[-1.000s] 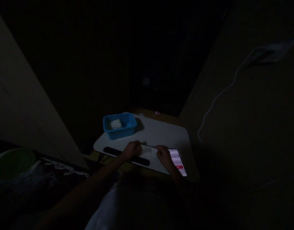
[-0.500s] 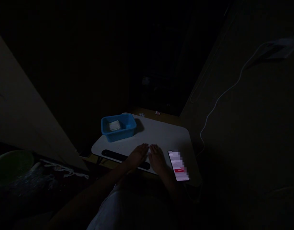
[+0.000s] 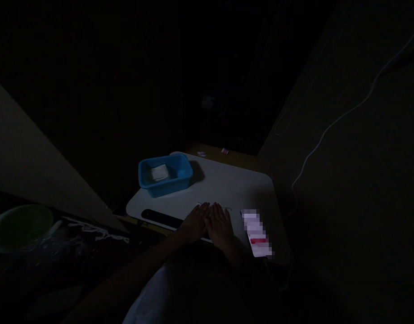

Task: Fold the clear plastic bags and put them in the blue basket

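Note:
Both of my hands rest palm down, side by side, near the front edge of a white folding table [image 3: 227,177]. My left hand [image 3: 195,223] lies flat with fingers stretched forward. Beside it and touching it, my right hand [image 3: 220,227] also lies flat. A thin pale piece [image 3: 229,209], like paper or tissue, shows a little past the fingertips; most of it is under the hands and its kind is unclear in the dark. Right of my right hand lies a phone [image 3: 257,236] with a lit, blurred-out screen.
A blue plastic basket [image 3: 169,186] holding a folded white stack [image 3: 159,172] stands at the table's left. A dark slot [image 3: 159,218] runs along the front edge. Small wrappers [image 3: 225,151] lie behind the table. A white cable [image 3: 321,139] hangs at right; a green basin [image 3: 23,227] is lower left.
My hands have come closer together and now touch, lying flatter. More of the pale piece shows beyond the fingertips. The camera view has shifted slightly.

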Motion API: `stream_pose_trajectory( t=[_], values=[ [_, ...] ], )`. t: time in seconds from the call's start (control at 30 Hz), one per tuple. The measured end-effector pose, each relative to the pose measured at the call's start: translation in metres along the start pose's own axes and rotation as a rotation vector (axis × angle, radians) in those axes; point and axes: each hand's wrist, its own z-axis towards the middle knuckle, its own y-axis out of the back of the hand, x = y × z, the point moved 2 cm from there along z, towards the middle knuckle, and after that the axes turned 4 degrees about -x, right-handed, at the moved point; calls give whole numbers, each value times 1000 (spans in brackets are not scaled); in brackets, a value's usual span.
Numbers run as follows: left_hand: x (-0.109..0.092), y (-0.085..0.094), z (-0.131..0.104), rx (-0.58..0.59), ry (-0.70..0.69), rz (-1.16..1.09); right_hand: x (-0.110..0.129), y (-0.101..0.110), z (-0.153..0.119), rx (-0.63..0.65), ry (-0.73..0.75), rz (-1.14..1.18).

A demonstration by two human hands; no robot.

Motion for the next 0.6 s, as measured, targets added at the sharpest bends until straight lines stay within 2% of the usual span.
stream_pose_trajectory(
  t=[0.23, 0.4, 0.53, 0.6],
  values=[
    [-3, 3, 1, 14, 13, 10, 0, -1, 2, 8, -15, -5],
    [-2, 3, 2, 11, 24, -24, -3, -2, 1, -42, -20, 16],
    [6, 12, 12, 55, 48, -71, -15, 9, 10, -32, -5, 76],
    [12, 20, 20, 46, 44, -96, -25, 19, 17, -19, -66, 86]
  ],
)
